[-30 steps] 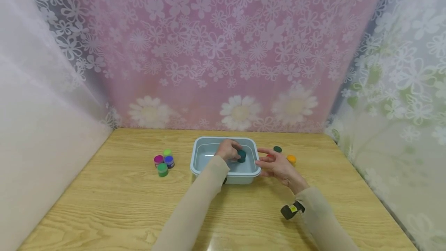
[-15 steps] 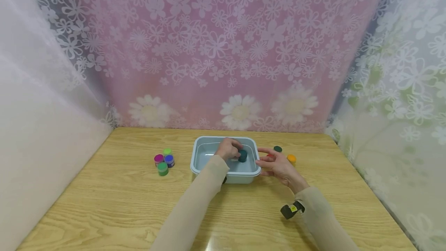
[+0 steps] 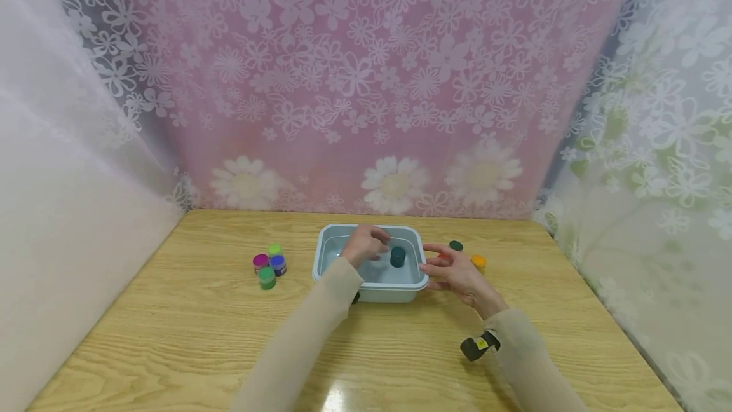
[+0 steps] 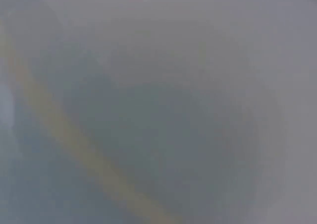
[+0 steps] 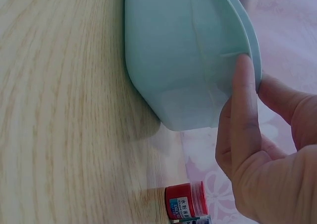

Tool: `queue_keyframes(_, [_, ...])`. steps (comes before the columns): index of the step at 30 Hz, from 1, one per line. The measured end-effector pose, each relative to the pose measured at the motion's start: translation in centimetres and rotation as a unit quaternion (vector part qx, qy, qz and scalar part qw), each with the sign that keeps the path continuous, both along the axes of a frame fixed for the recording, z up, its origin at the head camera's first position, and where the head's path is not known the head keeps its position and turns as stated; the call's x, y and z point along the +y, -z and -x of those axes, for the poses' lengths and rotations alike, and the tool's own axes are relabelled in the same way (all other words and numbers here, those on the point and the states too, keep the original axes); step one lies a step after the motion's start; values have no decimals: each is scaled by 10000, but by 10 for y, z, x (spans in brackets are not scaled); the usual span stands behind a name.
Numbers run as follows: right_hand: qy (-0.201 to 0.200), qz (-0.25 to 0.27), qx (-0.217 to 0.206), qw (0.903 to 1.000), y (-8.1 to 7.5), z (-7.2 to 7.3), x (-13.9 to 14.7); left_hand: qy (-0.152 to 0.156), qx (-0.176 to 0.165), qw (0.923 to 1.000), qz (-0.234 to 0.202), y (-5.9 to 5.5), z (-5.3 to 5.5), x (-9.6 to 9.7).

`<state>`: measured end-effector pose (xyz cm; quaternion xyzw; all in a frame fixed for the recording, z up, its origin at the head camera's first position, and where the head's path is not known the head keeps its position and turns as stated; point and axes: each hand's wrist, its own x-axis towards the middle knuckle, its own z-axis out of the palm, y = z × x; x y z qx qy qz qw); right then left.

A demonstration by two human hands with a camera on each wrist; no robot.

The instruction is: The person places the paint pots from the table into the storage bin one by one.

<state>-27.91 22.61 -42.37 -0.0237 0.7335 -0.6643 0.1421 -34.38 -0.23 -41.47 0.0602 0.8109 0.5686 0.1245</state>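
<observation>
A light blue-grey plastic basin [image 3: 370, 287] stands on the wooden table. On its floor, toward the right, sits a dark teal paint jar [image 3: 397, 257], upright. My left hand [image 3: 366, 244] hovers inside the basin, left of that jar, fingers loosely bent with a gap between them and it. The left wrist view is a grey-blue blur. At the basin's right end, my right hand [image 3: 457, 274] pinches the rim; in the right wrist view the thumb meets the rim's edge and the fingers [image 5: 245, 110] lie against the outer wall below it.
Left of the basin, several paint jars cluster: magenta [image 3: 260, 262], lime [image 3: 275, 251], blue [image 3: 277, 264] and green [image 3: 267, 278]. Beyond my right hand are a dark green jar [image 3: 455, 245], an orange jar [image 3: 478, 262] and a red jar [image 5: 185, 200]. A floral curtain [image 3: 366, 113] hangs behind the table.
My left hand has let go of the teal jar and drawn back to the left; the jar stays on the basin floor. My right hand keeps its hold on the rim.
</observation>
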Motion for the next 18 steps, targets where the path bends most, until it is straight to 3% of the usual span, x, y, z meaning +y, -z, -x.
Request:
queue_keyframes(7, [-11,-7,14,10000,1,1,0,421,-31,9987,-293,-7,-3,-13])
queue_keyframes(18, [30,-75,33,10000,1,1,-1,596,93,9982,-71,-22,-8,-37])
